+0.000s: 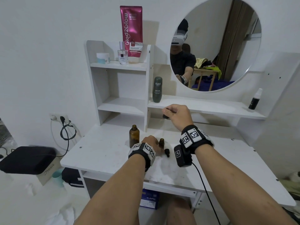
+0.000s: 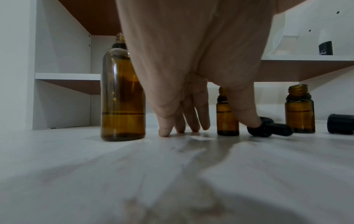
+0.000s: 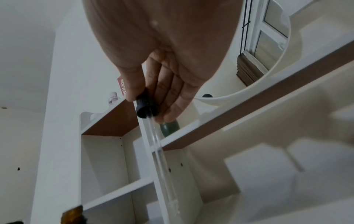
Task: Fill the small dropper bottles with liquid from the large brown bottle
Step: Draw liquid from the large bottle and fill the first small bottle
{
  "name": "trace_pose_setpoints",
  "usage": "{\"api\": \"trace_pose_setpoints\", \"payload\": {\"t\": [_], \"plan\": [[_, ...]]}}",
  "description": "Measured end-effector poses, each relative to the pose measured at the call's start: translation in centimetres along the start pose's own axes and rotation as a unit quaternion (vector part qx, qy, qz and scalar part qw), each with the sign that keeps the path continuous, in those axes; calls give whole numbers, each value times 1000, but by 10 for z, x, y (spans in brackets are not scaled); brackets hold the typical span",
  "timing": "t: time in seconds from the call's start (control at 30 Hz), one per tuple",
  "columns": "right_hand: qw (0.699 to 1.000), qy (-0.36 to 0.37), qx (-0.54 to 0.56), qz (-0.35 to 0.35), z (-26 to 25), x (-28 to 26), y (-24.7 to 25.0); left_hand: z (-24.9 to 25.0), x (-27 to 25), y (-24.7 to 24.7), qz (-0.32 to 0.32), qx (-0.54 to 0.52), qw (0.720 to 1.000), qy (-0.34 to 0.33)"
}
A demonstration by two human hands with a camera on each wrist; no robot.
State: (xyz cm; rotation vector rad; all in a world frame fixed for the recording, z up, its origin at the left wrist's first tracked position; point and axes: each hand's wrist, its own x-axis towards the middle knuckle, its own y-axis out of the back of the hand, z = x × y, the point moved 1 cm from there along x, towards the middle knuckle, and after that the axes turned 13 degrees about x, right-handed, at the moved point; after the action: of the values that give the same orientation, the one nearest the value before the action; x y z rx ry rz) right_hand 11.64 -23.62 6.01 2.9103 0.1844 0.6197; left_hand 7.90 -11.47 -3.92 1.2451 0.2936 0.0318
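The large brown bottle (image 1: pixel 134 136) (image 2: pixel 122 97) stands uncapped on the white table (image 1: pixel 103 153), partly filled. My left hand (image 1: pixel 155 142) (image 2: pixel 208 127) rests to its right, straight fingertips (image 2: pixel 164 131) on the table and thumb tip touching a black dropper cap (image 2: pixel 268 127) (image 1: pixel 167 152) that lies there. Two small open brown bottles (image 2: pixel 228 115) (image 2: pixel 299 109) stand beside it, both with liquid; the head view shows one small bottle (image 1: pixel 161 142). My right hand (image 1: pixel 166 113) (image 3: pixel 147 109) is raised, pinching the black top of a dropper (image 3: pixel 146 109); its glass pipette (image 3: pixel 162 159) points down.
Another black cap (image 2: pixel 341 124) lies at the far right. A white shelf unit (image 1: pixel 120 65) and a low ledge (image 1: pixel 203 108) stand behind, with a green Kahf bottle (image 1: pixel 157 89) and a black spray bottle (image 1: pixel 254 101). A round mirror (image 1: pixel 215 44) hangs above.
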Motion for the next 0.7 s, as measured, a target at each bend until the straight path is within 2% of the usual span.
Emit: {"api": "trace_pose_setpoints", "payload": {"t": [0.13,0.23,0.33,0.5,0.7], "plan": [[999,22,30,-8,-31,10,-6,-13,-5,15,-17,-9,1000,-20],[997,42,56,-26,-47,17,-21,-30,-6,32,-66,-45,996,-25],[996,57,60,-31,-54,19,-41,-64,-9,40,-130,-65,989,27],[995,47,77,-31,-55,15,-71,-105,-5,56,-27,-14,995,92],[996,31,69,-55,-52,13,-87,-101,1,45,33,-75,995,55]]}}
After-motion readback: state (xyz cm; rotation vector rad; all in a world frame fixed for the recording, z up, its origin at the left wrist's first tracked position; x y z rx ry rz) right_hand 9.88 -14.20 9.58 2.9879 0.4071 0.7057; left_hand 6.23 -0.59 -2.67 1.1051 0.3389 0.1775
